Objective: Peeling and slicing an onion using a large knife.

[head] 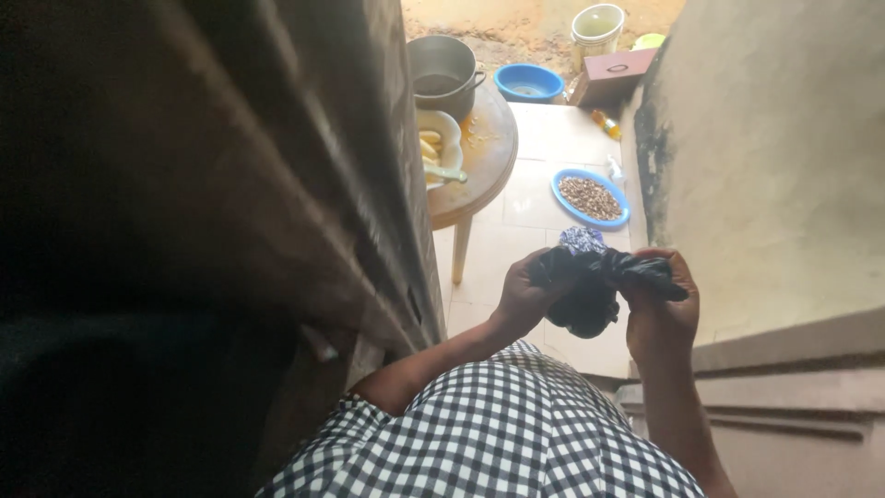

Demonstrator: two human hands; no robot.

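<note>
While both forearms reach forward from a checked garment (498,433), the hands meet in front of the body over a tiled floor (530,198). Left hand (525,293) is raised with its wrist bent back, palm turned toward the right, fingers curled around the upper left part of a black bag (590,290). Right hand (662,309) sits a little lower and farther right, its forearm rising almost straight up from the lower edge of the view; its fingers are clenched over the bag's twisted neck, which runs across the top of the hand to the right. Between the two hands the bag's bulging bottom hangs down, and a patch of blue patterned stuff (583,240) shows at its top. Beyond the hands, on the floor, lies a blue plate (590,198) of brown bits. Farther left stands a round table (484,161) bearing a pot (444,65) and a white bowl (441,148).
</note>
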